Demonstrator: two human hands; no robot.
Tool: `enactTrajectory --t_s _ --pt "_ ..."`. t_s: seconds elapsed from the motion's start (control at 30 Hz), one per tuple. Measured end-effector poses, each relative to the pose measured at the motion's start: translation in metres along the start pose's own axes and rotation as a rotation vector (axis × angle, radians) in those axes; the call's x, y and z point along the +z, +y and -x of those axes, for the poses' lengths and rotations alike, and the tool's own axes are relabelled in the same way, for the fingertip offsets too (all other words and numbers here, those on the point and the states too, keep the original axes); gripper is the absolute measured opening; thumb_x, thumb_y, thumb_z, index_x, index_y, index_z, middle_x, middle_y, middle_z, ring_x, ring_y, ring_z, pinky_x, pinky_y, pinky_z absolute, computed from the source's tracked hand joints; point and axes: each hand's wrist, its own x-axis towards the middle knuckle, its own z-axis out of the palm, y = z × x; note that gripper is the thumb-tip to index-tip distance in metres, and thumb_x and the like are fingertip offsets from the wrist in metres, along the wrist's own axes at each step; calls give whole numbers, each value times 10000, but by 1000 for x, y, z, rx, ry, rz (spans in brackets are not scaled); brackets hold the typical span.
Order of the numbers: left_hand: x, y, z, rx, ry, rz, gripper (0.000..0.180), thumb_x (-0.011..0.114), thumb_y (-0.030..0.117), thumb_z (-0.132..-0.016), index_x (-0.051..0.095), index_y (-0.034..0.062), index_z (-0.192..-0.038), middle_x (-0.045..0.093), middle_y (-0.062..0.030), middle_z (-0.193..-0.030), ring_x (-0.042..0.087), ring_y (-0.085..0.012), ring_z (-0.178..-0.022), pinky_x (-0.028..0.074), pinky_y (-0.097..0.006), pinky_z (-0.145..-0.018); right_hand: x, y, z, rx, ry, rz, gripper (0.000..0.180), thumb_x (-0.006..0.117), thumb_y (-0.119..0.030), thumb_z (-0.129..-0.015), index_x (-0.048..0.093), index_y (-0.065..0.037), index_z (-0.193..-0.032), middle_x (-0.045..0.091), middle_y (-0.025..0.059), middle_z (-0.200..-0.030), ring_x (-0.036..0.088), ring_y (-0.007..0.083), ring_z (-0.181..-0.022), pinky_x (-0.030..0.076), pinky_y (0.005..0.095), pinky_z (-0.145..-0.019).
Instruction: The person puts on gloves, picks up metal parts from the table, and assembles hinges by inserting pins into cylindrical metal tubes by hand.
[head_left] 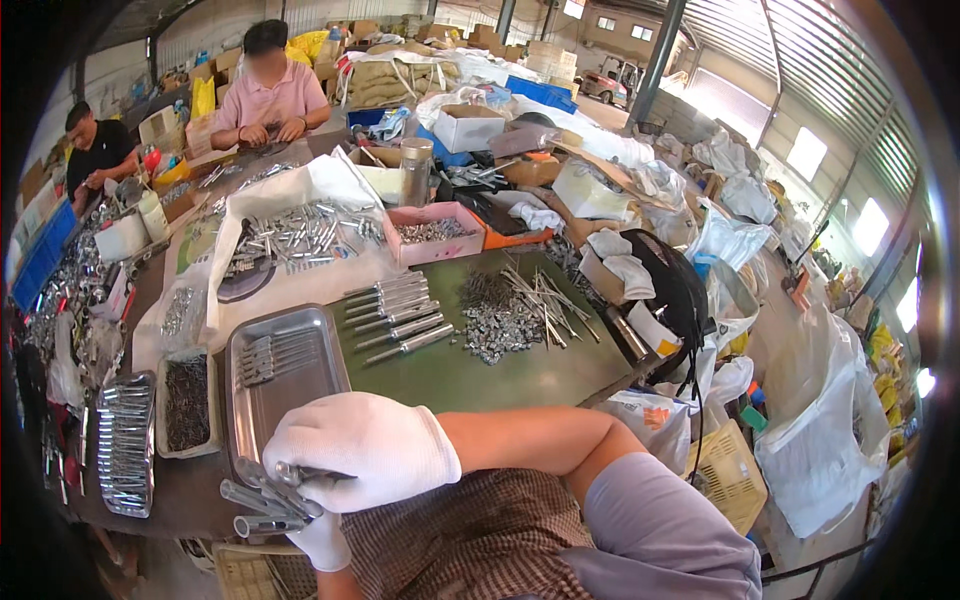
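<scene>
My right hand [365, 445], in a white knit glove, is closed in front of my body with a shiny metal tube [287, 472] at its fingers. Partly hidden beneath it, my left hand [325, 545], also gloved in white, grips several metal tubes [265, 524] whose open ends point left. Just beyond the hands lies a steel tray [330, 383] with a row of slim metal pieces [277, 356] in it. On the green mat [520, 385] are lined-up metal rods with sleeves [400, 318], a heap of small nuts [495, 335] and scattered long thin rods [545, 300].
Left of the tray stand a bin of dark pins [190, 402] and a tray of metal rods [127, 440]. A pink box of small parts [435, 235] stands beyond the mat. Two people sit across and to the left. White sacks [825, 420] and a yellow crate [728, 475] flank my right.
</scene>
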Motion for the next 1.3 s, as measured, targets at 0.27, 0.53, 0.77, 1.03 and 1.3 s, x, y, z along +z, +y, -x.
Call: enactTrajectory --t_s 0.27,0.53,0.77,1.03,1.3 --pt "11 15 -1 12 30 3 510 674 17 -827 463 -34 -1289 537 -79 -1234 537 -179 -1062 439 -316 -938 1 -1 -1 67 35 -89 237 674 -80 -731 564 -97 -940 574 76 -856 594 302 -780 503 391 -671" --pt "8 12 1 -11 6 43 465 706 50 -813 488 -19 -1218 550 -57 -1173 541 -166 -1021 447 -311 -913 2 -1 1 -57 32 -18 249 669 -65 -731 569 -99 -956 579 76 -857 602 294 -769 506 376 -656" --pt "1 15 -2 27 -97 -100 619 738 102 -809 433 -8 -1336 522 -79 -1255 533 -186 -1069 449 -325 -925 6 -2 2 -52 12 -5 248 673 -73 -738 558 -90 -957 584 68 -860 604 298 -788 505 377 -666" --pt "11 45 10 -172 -22 96 806 803 16 -718 367 10 -1395 542 -93 -1265 552 -206 -1105 476 -367 -945 -6 8 -3 -35 -144 -197 155 692 -125 -774 645 -110 -922 629 61 -893 596 284 -886 484 384 -794" --pt "13 40 3 -99 -188 21 608 837 54 -683 496 35 -1186 553 -66 -1139 562 -174 -1019 478 -318 -881 -28 21 -9 -81 -312 -199 221 719 -125 -778 693 -107 -997 651 60 -998 614 265 -926 496 369 -812"
